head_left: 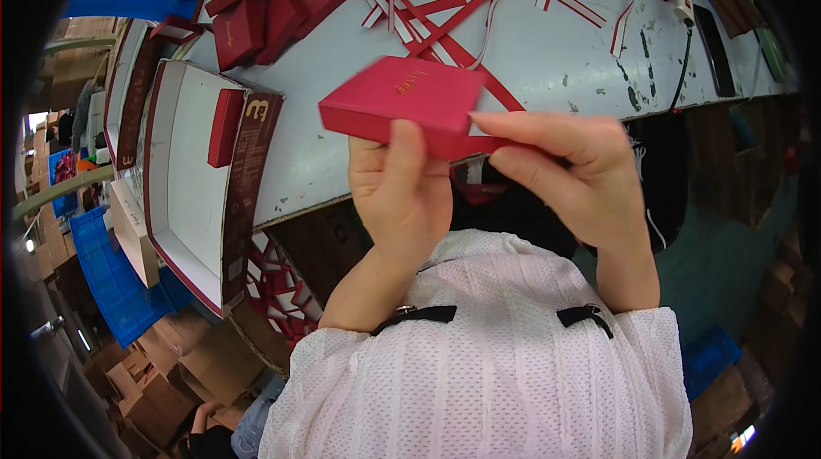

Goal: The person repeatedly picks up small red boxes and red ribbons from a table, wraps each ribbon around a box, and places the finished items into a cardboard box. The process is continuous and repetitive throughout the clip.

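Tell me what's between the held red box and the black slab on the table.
In the head view, a red strip, scuffed white tabletop and a cable lie between the red box and black slab.

Red box (409, 98) in hands (400, 198)

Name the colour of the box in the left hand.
The box is red with gold lettering, clearest in the head view.

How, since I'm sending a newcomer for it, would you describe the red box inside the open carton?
Find the white table. At its left end is an open carton, brown outside and white inside. The red box is the only one visible in it, away from the heaped boxes beyond.
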`<control>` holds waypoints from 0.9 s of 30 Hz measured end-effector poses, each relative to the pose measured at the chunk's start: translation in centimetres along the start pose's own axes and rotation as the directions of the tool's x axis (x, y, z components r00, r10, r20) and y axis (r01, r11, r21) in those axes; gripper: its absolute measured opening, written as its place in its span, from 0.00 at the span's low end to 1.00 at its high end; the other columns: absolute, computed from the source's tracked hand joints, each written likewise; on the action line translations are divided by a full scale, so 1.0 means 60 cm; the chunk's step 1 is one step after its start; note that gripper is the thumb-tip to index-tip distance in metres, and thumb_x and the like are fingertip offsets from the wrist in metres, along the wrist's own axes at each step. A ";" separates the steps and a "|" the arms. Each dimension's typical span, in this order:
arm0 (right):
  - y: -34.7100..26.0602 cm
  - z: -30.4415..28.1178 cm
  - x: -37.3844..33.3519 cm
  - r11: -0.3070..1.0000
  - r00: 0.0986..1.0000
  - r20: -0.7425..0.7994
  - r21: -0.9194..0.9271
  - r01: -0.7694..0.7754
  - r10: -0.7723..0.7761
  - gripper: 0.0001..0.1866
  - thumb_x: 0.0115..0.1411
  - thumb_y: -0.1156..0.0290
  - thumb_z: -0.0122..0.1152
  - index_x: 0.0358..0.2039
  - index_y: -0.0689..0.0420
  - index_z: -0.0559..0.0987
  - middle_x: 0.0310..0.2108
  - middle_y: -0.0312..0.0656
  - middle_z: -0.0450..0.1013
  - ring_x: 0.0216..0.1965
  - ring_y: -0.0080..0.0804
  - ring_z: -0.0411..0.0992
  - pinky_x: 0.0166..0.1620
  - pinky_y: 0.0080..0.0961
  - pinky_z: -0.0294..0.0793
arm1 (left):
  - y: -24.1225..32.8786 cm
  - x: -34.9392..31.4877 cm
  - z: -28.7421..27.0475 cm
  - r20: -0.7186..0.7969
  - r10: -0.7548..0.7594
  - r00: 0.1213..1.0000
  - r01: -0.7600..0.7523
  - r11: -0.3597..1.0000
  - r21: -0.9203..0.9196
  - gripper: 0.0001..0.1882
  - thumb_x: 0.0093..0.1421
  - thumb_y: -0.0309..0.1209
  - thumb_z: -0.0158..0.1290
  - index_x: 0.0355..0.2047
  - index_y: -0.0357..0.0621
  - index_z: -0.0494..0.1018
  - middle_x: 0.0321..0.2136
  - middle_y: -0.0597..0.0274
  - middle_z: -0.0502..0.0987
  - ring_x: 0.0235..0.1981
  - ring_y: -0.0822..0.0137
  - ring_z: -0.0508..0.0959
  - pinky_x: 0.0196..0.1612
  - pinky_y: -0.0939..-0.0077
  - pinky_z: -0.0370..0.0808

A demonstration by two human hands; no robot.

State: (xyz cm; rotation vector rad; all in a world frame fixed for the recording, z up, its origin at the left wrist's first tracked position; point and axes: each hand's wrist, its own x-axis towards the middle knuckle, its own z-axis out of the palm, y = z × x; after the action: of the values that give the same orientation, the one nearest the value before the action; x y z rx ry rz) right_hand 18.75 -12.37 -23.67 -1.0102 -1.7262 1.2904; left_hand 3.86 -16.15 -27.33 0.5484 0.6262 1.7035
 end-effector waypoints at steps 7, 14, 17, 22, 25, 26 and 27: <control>0.005 -0.029 0.011 0.992 0.999 0.015 -0.122 0.038 -0.036 0.10 0.47 0.83 0.53 0.32 0.63 0.76 0.23 0.39 0.72 0.25 0.19 0.70 0.29 0.12 0.69 | 0.040 0.002 -0.005 0.090 -0.257 0.962 0.253 0.720 -0.646 0.15 0.58 0.31 0.37 0.40 0.30 0.62 0.43 0.45 0.66 0.49 0.54 0.63 0.54 0.51 0.54; 0.012 -0.008 0.017 0.991 0.988 -0.141 -0.120 0.051 -0.068 0.07 0.45 0.78 0.56 0.28 0.61 0.76 0.16 0.40 0.70 0.16 0.21 0.67 0.20 0.15 0.64 | 0.046 -0.002 -0.006 0.098 -0.291 0.952 0.273 0.658 -0.702 0.15 0.58 0.31 0.37 0.39 0.29 0.62 0.43 0.45 0.66 0.49 0.54 0.63 0.54 0.52 0.53; 0.013 -0.010 0.018 0.991 0.989 -0.120 -0.114 0.068 -0.082 0.07 0.45 0.78 0.56 0.28 0.61 0.76 0.17 0.41 0.71 0.16 0.21 0.68 0.20 0.15 0.65 | 0.048 -0.003 -0.005 0.125 -0.327 0.937 0.311 0.616 -0.724 0.15 0.59 0.31 0.37 0.39 0.29 0.62 0.43 0.45 0.66 0.49 0.54 0.63 0.55 0.53 0.53; 0.005 -0.006 0.014 0.999 0.988 -0.150 -0.035 0.036 -0.041 0.07 0.45 0.78 0.56 0.28 0.62 0.75 0.18 0.42 0.71 0.18 0.23 0.69 0.22 0.17 0.66 | 0.036 0.001 0.001 0.156 -0.262 0.952 0.293 0.643 -0.707 0.16 0.58 0.33 0.38 0.41 0.32 0.62 0.44 0.50 0.66 0.48 0.60 0.64 0.53 0.61 0.57; -0.001 0.022 0.002 0.996 0.990 -0.115 -0.032 0.083 -0.086 0.08 0.44 0.79 0.57 0.28 0.62 0.75 0.20 0.45 0.71 0.20 0.31 0.70 0.24 0.19 0.68 | -0.026 -0.006 -0.023 0.173 0.238 0.956 -0.221 0.969 -0.111 0.17 0.58 0.36 0.40 0.43 0.37 0.60 0.44 0.54 0.66 0.48 0.64 0.64 0.52 0.66 0.60; -0.012 0.017 -0.002 0.994 0.998 0.015 -0.086 0.068 -0.067 0.11 0.45 0.82 0.56 0.32 0.63 0.75 0.24 0.41 0.72 0.23 0.20 0.69 0.27 0.13 0.68 | -0.026 -0.008 -0.018 0.076 0.237 0.968 -0.242 0.969 0.057 0.17 0.57 0.37 0.41 0.43 0.39 0.61 0.44 0.55 0.66 0.47 0.65 0.65 0.50 0.67 0.62; -0.010 0.013 -0.001 0.986 0.993 0.034 -0.124 0.114 -0.111 0.11 0.44 0.83 0.56 0.32 0.63 0.75 0.23 0.41 0.72 0.23 0.21 0.70 0.27 0.13 0.68 | -0.025 -0.008 -0.010 -0.021 0.235 0.972 -0.224 0.948 0.226 0.17 0.57 0.38 0.41 0.43 0.40 0.61 0.44 0.57 0.66 0.45 0.66 0.67 0.49 0.69 0.64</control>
State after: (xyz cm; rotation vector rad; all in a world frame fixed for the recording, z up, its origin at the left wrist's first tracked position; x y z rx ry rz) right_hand 17.95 -12.82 -23.26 -0.9549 -1.8778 1.1404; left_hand 4.67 -16.43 -28.79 0.7654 0.8201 1.8813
